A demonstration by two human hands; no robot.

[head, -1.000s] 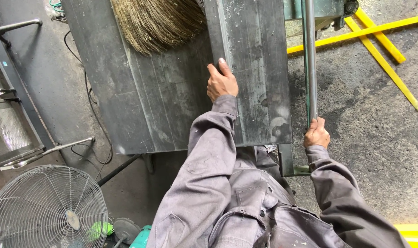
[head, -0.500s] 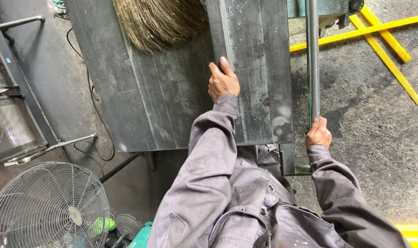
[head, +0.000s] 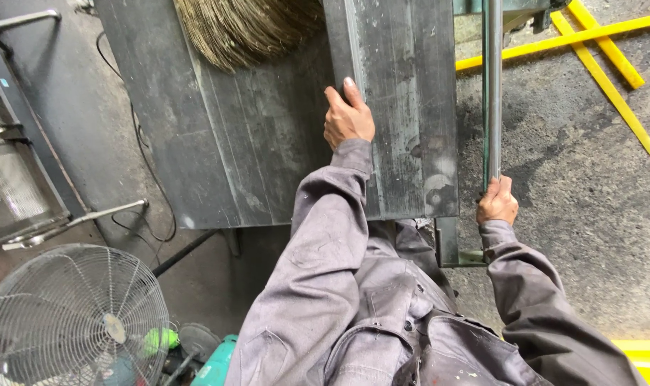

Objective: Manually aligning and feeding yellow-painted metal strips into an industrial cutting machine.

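Nothing shifted, left hand [head: 348,118] flat on steel plate [head: 403,107] (fingers together), right hand [head: 497,201] gripping rod [head: 493,86]

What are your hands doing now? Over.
Left hand flat on metal sheet. Right hand gripping steel bar. Broom lying on table.

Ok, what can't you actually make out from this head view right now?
- Far end of the metal bar that the right hand grips: cut off by the top edge.
- Left hand palm and its contact with the steel sheet: hidden by the hand's back.
- Straw broom handle: cut off at the top.
- Bench underside: hidden by the person's body.
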